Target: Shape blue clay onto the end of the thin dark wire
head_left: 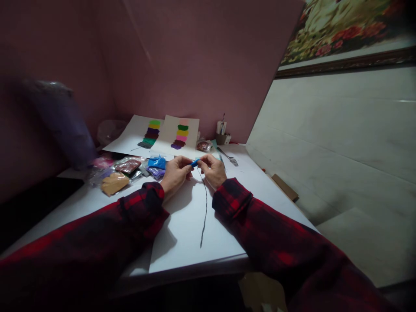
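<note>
Blue stubby roll [195,163] between pinched fingertips [187,168]

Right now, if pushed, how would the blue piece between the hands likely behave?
The blue piece is probably light: the left hand and right hand merely pinch it. It may be soft, as its colour matches the lumpy-looking blue packet nearby.

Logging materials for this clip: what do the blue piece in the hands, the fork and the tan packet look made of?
Blue piece: perhaps soft modelling clay, fairly matte; its colour is even with little shine, but the look leaves this open.
Fork: probably metal, smooth; its grey surface has a pale sheen.
Tan packet: apparently clear, glossy plastic film, with bright creases over tan contents.
</note>
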A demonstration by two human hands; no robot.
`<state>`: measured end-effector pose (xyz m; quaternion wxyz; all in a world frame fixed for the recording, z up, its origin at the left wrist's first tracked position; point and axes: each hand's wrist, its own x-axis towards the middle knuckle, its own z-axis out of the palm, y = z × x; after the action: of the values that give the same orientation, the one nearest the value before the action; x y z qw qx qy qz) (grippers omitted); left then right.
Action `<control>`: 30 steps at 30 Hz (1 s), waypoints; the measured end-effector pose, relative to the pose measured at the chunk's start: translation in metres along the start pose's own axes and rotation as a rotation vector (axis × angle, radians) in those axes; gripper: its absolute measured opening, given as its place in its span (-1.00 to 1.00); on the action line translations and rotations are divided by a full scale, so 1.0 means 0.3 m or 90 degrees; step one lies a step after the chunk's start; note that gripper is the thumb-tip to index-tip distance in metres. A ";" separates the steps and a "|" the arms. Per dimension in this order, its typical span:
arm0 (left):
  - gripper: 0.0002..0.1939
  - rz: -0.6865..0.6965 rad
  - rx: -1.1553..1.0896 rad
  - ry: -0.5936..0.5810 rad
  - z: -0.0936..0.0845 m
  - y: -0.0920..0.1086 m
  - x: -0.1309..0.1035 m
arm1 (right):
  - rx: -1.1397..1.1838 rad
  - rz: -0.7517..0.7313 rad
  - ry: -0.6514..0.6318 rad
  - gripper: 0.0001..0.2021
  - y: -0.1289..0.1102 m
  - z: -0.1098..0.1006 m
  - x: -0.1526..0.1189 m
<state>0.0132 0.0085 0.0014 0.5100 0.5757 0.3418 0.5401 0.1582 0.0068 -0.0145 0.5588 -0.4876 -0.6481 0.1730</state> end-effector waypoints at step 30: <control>-0.94 -0.020 0.062 -0.050 -0.002 -0.005 -0.004 | 0.013 -0.042 -0.040 -0.82 -0.020 -0.002 -0.010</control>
<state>0.0126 0.0079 -0.0004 0.5023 0.6152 0.3565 0.4920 0.1558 0.0013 -0.0114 0.5486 -0.4543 -0.6794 0.1762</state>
